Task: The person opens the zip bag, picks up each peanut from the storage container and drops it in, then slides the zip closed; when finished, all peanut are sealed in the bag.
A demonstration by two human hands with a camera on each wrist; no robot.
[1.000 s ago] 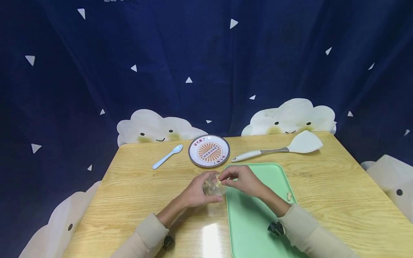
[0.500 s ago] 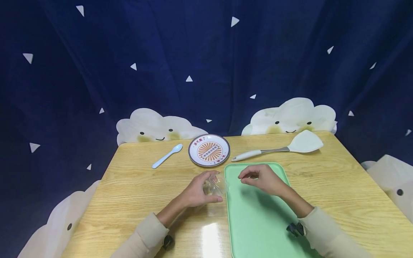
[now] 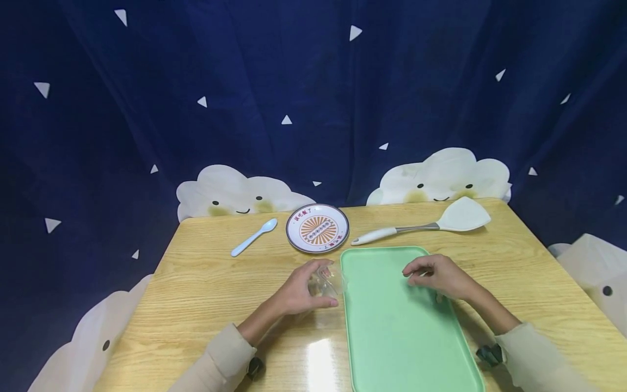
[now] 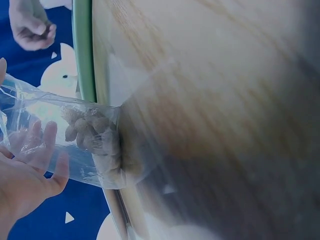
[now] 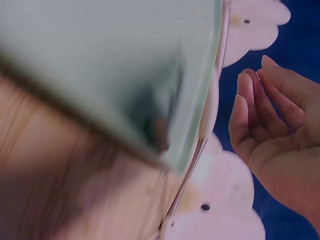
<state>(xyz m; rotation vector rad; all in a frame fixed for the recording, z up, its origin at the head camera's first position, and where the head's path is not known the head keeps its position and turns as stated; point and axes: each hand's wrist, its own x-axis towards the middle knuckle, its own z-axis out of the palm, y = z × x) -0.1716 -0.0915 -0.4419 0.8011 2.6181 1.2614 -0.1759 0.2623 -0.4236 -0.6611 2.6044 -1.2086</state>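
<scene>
My left hand [image 3: 300, 289] holds a clear plastic bag [image 3: 327, 280] just left of the green tray [image 3: 392, 337]. In the left wrist view, several brown peanuts [image 4: 92, 132] lie bunched at the bag's lower end, with fingers spread along its side. Over the tray's right side hovers my right hand [image 3: 438, 276], thumb and fingers bent with their tips close together. I cannot tell whether something small sits between those fingertips. Beneath that hand, a pale peanut [image 3: 439, 298] on the tray's right edge is partly hidden.
Behind the tray lies a white-headed spatula [image 3: 462, 216] with a pale handle. A round patterned plate [image 3: 317, 228] stands at the back middle, and a light blue spoon [image 3: 253, 237] lies to its left. A dark blue curtain [image 3: 313, 81] hangs behind the wooden table [image 3: 210, 283].
My right hand has drawn away from the bag's mouth and moved right across the tray, now covering part of the peanut there. The left hand and bag stay in place.
</scene>
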